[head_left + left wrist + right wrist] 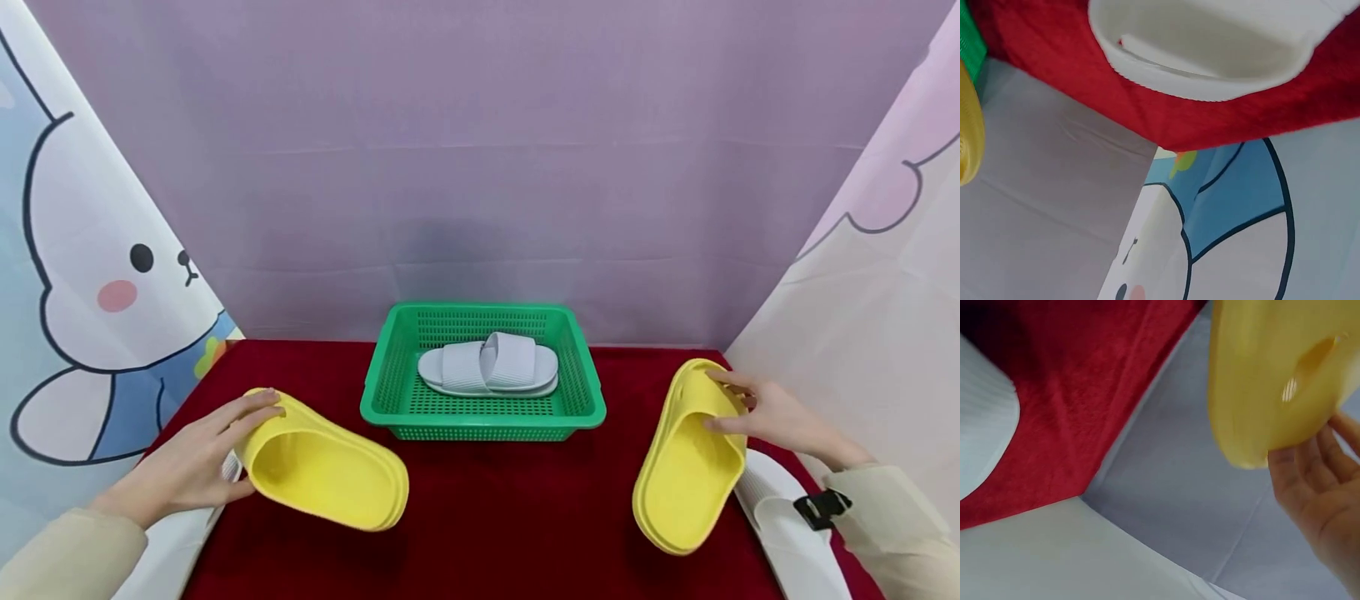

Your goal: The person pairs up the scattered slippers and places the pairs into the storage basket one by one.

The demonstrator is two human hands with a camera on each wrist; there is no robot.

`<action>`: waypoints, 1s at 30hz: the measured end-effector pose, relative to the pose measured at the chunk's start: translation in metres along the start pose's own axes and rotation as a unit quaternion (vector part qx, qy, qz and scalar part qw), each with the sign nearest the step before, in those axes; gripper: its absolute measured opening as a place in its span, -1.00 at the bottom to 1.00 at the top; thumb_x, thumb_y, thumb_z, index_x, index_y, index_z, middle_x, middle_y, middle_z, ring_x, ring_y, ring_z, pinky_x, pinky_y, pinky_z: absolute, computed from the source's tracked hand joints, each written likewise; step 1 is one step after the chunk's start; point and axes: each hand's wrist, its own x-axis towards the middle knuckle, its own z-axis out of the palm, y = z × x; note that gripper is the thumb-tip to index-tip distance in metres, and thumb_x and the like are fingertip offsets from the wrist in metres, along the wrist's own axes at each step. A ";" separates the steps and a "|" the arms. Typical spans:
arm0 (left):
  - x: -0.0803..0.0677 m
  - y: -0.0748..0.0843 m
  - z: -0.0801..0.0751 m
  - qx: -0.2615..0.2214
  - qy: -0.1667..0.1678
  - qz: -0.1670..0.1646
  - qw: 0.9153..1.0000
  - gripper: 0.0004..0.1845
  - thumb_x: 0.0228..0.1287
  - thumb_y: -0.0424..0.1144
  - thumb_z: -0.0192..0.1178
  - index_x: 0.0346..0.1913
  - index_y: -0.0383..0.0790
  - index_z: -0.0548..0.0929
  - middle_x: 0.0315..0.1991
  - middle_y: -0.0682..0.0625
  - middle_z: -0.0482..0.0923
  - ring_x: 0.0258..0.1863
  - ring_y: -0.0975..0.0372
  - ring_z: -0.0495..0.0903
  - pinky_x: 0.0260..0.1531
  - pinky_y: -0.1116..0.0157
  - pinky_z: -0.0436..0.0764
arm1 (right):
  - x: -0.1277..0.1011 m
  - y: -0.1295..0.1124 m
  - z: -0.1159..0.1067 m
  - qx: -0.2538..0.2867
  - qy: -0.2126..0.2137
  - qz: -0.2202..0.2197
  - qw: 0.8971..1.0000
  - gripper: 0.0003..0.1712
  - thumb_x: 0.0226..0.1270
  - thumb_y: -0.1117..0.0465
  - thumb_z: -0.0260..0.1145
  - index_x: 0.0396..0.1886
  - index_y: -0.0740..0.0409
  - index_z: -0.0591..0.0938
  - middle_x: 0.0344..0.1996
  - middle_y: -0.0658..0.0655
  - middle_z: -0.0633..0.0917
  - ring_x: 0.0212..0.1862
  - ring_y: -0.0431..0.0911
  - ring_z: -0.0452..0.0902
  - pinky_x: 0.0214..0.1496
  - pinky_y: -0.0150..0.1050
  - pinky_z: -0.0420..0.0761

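Note:
My left hand [251,446] grips a yellow slipper [322,475] by its strap end, fingers on top and thumb below, at the left of the red-covered table [487,525]. The right hand [716,402] pinches the strap edge of a second yellow slipper [690,467], tilted on its side at the right. In the right wrist view that slipper [1279,369] stands above my fingers [1319,487]. A grey slipper [487,367] lies in the green basket [480,415] at the back centre. The left wrist view catches only a yellow slipper's edge [969,125].
A white slipper [172,550] lies under my left wrist, and it shows large in the left wrist view [1210,50]. Another white slipper [787,525] lies below my right forearm. Cartoon-printed curtains [97,292] close in both sides, with a purple backdrop behind.

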 end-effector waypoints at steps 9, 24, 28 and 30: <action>0.015 0.000 -0.014 0.027 0.017 -0.124 0.992 0.08 -0.69 -0.14 0.63 0.18 -0.20 0.40 0.13 -0.05 0.36 0.04 0.30 0.32 -0.05 0.81 0.18 | 0.009 -0.008 -0.010 0.039 0.026 0.049 0.998 -0.10 0.15 -0.07 0.29 0.34 0.34 0.20 0.16 0.52 0.36 0.05 0.39 0.37 -0.09 0.13 0.55; 0.056 0.007 0.000 0.024 0.141 -0.163 0.976 -0.16 -0.10 0.18 0.33 0.23 -0.22 0.39 0.15 -0.17 0.39 0.08 0.00 0.38 0.17 0.60 0.26 | 0.025 -0.042 -0.011 0.071 0.155 0.130 0.977 -0.03 0.11 -0.26 0.23 0.37 0.20 0.17 0.15 0.51 0.39 0.10 0.25 0.34 -0.23 -0.33 0.35; 0.071 0.013 0.004 0.023 0.143 -0.182 0.973 -0.01 -0.52 -0.27 0.59 0.21 -0.23 0.40 0.13 -0.18 0.39 0.06 -0.02 0.39 -0.07 0.03 0.56 | 0.027 -0.053 -0.011 0.075 0.205 0.136 0.966 -0.03 0.08 -0.26 0.26 0.37 0.15 0.20 0.12 0.48 0.43 0.09 0.24 0.35 -0.19 -0.25 0.35; 0.078 0.015 0.007 0.016 0.141 -0.183 0.973 -0.02 -0.53 -0.29 0.59 0.19 -0.26 0.41 0.10 -0.20 0.40 0.04 -0.03 0.39 -0.17 -0.10 0.56 | 0.029 -0.058 -0.011 0.076 0.227 0.138 0.961 -0.03 0.07 -0.26 0.27 0.37 0.14 0.21 0.12 0.46 0.43 0.09 0.23 0.34 -0.14 -0.17 0.35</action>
